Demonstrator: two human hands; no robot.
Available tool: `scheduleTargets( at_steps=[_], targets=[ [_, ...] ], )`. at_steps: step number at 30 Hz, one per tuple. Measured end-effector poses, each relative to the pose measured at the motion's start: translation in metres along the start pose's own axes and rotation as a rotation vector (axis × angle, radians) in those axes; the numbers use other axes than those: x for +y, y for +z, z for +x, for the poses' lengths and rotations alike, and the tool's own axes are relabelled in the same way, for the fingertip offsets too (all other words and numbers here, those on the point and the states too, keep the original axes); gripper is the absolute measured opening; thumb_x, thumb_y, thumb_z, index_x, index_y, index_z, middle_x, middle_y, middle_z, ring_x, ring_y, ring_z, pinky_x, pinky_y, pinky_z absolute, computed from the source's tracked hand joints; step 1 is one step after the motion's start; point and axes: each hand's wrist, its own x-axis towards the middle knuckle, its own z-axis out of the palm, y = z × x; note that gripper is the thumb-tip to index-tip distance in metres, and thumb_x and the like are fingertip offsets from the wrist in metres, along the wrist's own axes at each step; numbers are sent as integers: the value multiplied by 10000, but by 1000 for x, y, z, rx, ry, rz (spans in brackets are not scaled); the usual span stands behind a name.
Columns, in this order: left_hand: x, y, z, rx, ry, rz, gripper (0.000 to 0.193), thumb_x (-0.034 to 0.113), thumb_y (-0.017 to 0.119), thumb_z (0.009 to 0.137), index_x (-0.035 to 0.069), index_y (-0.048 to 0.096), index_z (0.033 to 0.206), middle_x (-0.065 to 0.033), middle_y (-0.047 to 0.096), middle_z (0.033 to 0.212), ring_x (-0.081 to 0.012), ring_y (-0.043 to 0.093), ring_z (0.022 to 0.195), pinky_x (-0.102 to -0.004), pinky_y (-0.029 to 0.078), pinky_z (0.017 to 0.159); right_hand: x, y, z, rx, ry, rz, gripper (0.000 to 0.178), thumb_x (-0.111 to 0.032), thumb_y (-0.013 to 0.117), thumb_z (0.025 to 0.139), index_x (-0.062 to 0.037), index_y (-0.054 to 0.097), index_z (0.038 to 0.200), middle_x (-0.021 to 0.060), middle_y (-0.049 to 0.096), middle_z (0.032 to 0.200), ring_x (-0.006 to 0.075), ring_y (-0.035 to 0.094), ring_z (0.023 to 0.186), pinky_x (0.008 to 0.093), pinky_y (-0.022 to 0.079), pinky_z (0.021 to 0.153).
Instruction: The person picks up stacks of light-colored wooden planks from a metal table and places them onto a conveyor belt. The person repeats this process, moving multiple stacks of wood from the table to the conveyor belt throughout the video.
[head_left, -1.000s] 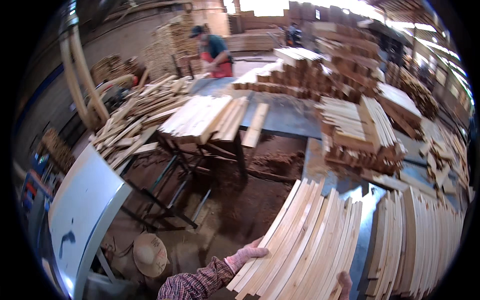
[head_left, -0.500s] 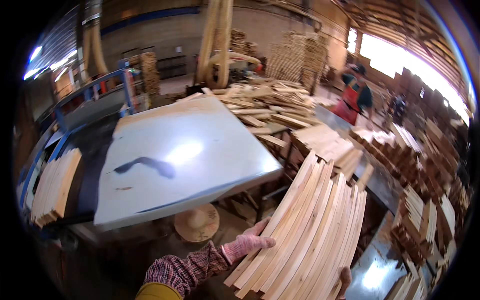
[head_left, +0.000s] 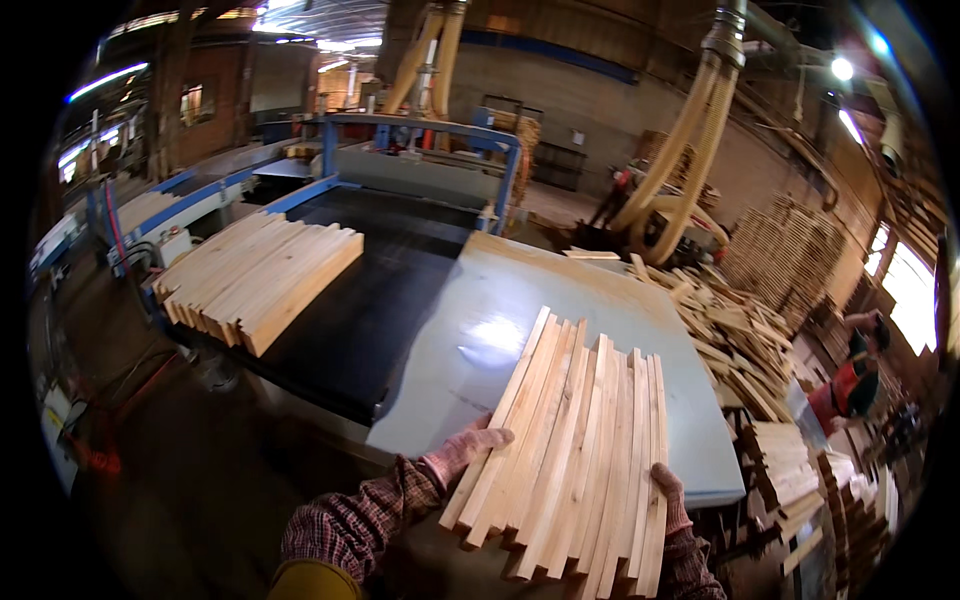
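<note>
Between my two gloved hands is a row of pale wooden strips (head_left: 570, 450), pressed side by side with their ends staggered. My left hand (head_left: 468, 447) grips the row's left side, its thumb lying over the top. On the opposite side my right hand (head_left: 670, 495) clasps the outer strip, fingers partly hidden beneath. The strips are over the near part of a smooth grey-white tabletop (head_left: 640, 290); whether they touch it I cannot tell. Left of that top, another block of similar strips (head_left: 262, 275) lies on a black conveyor belt (head_left: 400, 235).
A blue machine frame (head_left: 425, 120) spans the belt's far end. Loose wood pieces (head_left: 735, 335) are heaped beyond the tabletop, under tan ducts (head_left: 685, 150). At the right, a person in a red apron (head_left: 845, 390) stands near more stacked strips (head_left: 785, 460).
My view has swung left, bringing the belt and blue frame into fuller sight. The held strips have moved from beside the tabletop to over it, still in both hands.
</note>
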Motion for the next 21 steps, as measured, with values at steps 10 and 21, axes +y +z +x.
scheduleTargets(
  at_steps=[10,21],
  targets=[
    [147,-121,18,369,-429,1534,874,706,502,864,-20,506,1352,-254,540,1341,-366,503,1262,-389,377,1082,21,147,163,-13,-6,-671,466,-413,593,910,-16,587,1154,75,653,846,214,672,716,350,584,718],
    [231,-193,-32,979,-588,1889,619,529,558,884,161,477,1375,-141,486,1363,-343,517,1221,-474,434,1001,78,305,261,-384,-280,-1723,642,-650,416,915,-51,646,910,123,685,802,250,664,673,361,522,638]
  ],
)
